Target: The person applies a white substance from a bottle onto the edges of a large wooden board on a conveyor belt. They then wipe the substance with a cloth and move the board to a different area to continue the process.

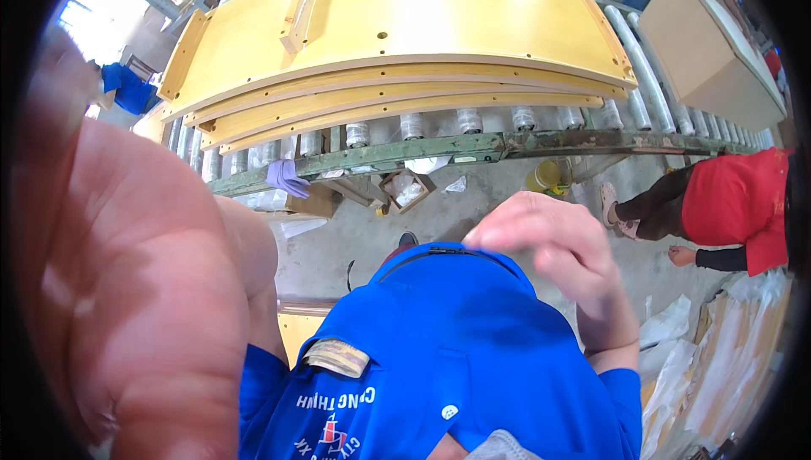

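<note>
My left hand (156,266) is raised very close at the left, its bare palm filling that side. Its fingers run up into the dark rim, blurred and partly cut off; nothing shows in the palm. Over the front of my blue shirt (473,316), near the hem, hovers my right hand (557,244). Its fingers bend loosely, the thumb stands apart, and it holds nothing I can see. Beyond both hands lies a stack of yellow wooden panels (473,16) with curved front edges and small holes. An upright wooden strip (302,8) crosses the top panel, which neither hand touches.
The panels rest on a roller conveyor (646,80) with a green metal rail (422,154). A purple cloth (287,179) hangs on the rail. A pale box-shaped wooden piece (705,46) stands far right. Below it is a person in red (735,211). Wrapped boards (726,367) lie near right.
</note>
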Demonstrator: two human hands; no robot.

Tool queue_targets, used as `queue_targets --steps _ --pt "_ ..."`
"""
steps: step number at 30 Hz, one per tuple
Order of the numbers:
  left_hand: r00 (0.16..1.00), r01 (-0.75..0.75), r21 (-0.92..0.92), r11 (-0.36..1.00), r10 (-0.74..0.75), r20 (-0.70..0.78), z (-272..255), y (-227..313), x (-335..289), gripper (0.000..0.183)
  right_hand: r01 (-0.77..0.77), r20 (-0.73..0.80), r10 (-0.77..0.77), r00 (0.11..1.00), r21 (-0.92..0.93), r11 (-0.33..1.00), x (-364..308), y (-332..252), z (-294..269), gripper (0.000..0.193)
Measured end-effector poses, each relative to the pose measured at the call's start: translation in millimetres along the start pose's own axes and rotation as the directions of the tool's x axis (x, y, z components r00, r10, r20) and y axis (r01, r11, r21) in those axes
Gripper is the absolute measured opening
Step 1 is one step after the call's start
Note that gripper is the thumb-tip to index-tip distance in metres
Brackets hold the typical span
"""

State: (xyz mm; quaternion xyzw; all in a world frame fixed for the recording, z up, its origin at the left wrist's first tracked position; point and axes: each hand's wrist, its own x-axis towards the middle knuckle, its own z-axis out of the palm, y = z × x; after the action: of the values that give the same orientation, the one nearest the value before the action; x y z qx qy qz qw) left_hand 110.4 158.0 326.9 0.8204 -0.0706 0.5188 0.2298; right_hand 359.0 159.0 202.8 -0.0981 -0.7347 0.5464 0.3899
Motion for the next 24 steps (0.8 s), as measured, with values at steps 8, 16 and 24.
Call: queue_targets --steps 8,16,24 --pt "0.987 -0.135 0.209 0.969 0.150 -0.058 -23.7 49.9 -3.1 0.020 0.461 0.068 -0.497 0.865 0.284 0.841 57.1 -76.9 23.3 0.032" --pt "0.984 -0.115 0.324 0.939 0.152 -0.089 -18.4 72.1 -20.7 0.013 0.546 0.016 -0.572 0.820 0.276 0.791 54.3 -79.3 33.7 0.030" --pt "0.978 -0.118 0.405 0.907 0.178 -0.114 -18.4 85.4 -30.2 0.008 0.609 -0.019 -0.623 0.782 0.230 0.759 43.5 -92.5 37.6 0.028"
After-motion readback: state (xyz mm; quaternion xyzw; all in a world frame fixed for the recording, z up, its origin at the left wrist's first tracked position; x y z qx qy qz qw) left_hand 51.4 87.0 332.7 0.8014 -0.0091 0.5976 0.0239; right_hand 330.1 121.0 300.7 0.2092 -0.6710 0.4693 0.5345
